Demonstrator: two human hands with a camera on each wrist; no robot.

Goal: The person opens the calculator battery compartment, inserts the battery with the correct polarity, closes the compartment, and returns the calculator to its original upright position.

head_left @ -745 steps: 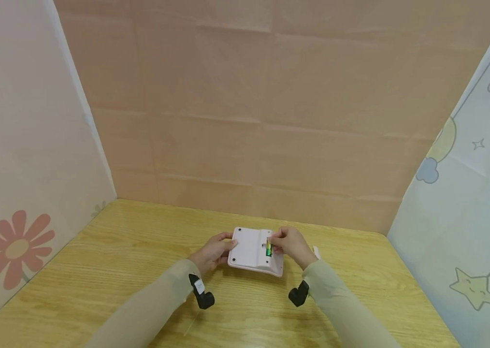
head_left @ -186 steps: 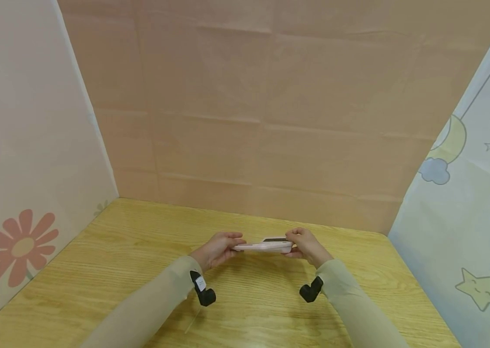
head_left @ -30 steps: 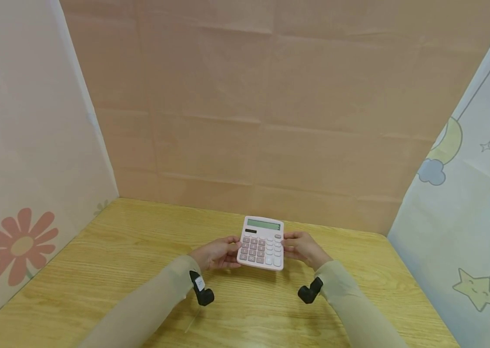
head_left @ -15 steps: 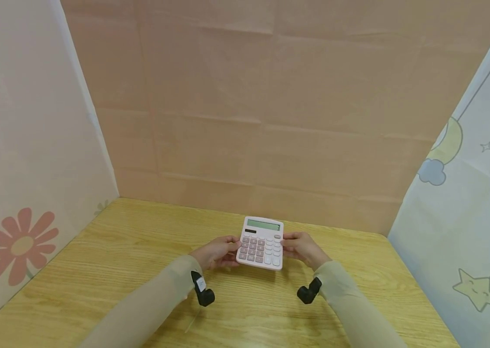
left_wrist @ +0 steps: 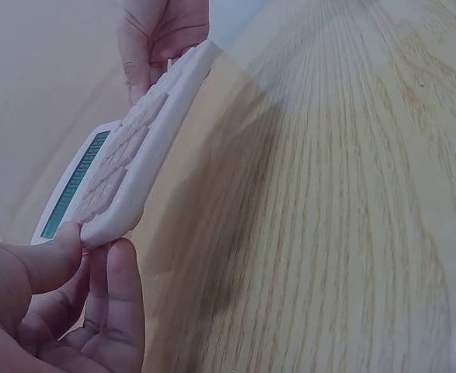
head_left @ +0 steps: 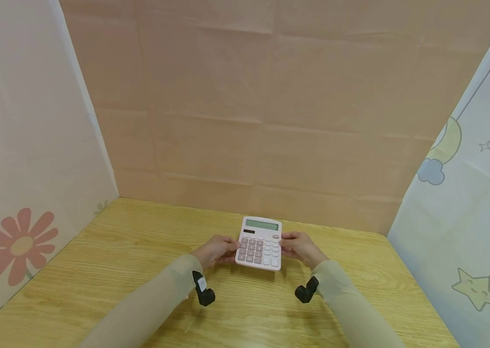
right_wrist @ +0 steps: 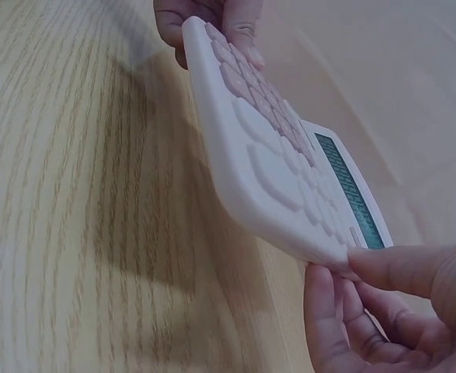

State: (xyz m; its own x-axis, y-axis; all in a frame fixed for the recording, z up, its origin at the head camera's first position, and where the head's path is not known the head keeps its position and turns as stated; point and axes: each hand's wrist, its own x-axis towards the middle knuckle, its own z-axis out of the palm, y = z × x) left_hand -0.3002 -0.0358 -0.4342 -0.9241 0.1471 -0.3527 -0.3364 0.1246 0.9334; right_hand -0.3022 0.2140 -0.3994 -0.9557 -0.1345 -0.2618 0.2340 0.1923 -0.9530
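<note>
A pink calculator is held between both hands, its keys and screen facing up toward the head camera. One digit, which looks like a 3, shows at the right end of its green screen. My left hand pinches the left edge, thumb on top and fingers beneath. On the opposite edge my right hand pinches in the same way. In the left wrist view the calculator is tilted and clear of the wood, with a shadow below it. Its back is hidden.
Under the hands lies a wooden table. An orange-brown sheet hangs behind it. A flower-printed panel stands at the left, and a panel with a star and moon at the right. Each wrist carries a black camera.
Earlier the calculator was face down with a battery showing in its back, the right hand at it. Later it was turned face up. In the last second it shifted slightly left.
</note>
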